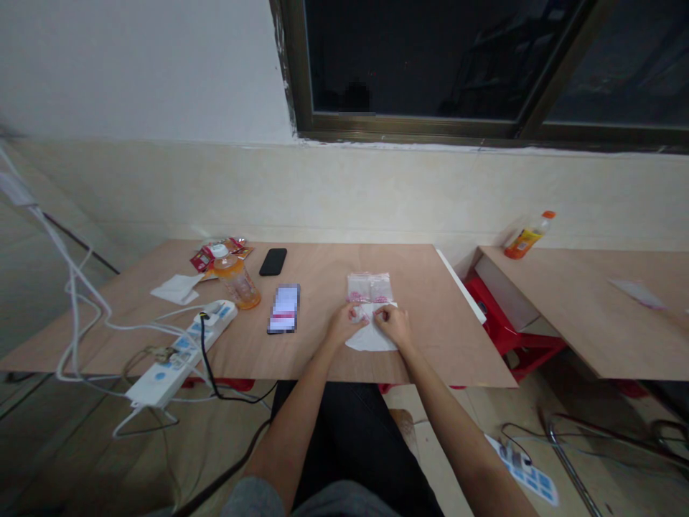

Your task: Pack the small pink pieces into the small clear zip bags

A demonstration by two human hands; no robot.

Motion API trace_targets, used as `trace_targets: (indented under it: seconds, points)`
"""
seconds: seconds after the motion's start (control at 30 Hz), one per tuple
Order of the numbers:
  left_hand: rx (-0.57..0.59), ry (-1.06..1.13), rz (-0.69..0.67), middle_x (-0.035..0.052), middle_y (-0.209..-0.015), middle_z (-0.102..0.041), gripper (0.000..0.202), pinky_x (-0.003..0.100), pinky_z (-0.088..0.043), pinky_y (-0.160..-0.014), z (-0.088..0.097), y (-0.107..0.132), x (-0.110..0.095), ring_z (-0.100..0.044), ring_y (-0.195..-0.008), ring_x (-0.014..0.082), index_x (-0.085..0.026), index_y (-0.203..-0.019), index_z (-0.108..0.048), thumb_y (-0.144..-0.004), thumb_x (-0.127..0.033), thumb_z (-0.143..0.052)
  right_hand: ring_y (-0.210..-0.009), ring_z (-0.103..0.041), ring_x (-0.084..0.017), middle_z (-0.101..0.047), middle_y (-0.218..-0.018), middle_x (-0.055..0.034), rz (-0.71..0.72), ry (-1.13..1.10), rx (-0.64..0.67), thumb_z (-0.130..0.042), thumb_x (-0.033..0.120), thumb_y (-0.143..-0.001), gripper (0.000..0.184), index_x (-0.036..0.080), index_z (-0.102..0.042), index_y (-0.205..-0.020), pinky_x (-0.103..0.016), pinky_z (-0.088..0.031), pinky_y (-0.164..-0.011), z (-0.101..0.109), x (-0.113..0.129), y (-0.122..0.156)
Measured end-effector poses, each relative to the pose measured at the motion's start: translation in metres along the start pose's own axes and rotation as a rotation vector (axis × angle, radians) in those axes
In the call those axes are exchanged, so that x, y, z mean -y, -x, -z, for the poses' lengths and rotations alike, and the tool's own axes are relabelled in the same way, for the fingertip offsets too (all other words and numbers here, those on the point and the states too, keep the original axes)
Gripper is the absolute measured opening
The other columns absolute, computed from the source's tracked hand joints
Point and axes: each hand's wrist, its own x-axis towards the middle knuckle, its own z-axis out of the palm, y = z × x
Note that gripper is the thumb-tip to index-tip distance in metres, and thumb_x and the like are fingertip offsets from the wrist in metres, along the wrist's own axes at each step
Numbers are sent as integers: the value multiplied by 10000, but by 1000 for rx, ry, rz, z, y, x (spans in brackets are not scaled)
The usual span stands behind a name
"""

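Both of my hands meet over a white sheet (371,338), possibly a tissue, near the front edge of the wooden table. My left hand (342,324) is closed in a pinch, with a bit of clear, shiny material at its fingertips. Just beside it, my right hand (395,324) has its fingers curled in a pinch too. What sits between those fingertips is too small to make out. Right beyond my hands lie clear plastic packets (369,287) with pink print, partly over the sheet's far end.
Left of my hands lie a lit phone (284,309) and a black phone (273,262). Further left are an orange drink bottle (237,280), red wrappers (202,258), a tissue (176,289) and a power strip (183,355) with cables. Another bottle (530,235) stands on the right table.
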Motion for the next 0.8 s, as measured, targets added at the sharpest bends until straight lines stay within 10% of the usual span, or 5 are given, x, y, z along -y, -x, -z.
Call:
trace_targets:
  seconds: [0.8]
  points:
    - [3, 10, -33, -17, -773, -551, 519, 235, -401, -637, 0, 0, 3, -479, -683, 113, -182, -1132, -622, -656, -297, -794, -585, -509, -134, -634, -641, -20, 72, -306, 36, -572, 324, -789, 218, 163, -719, -786, -239, -356, -583, -16, -1, -13]
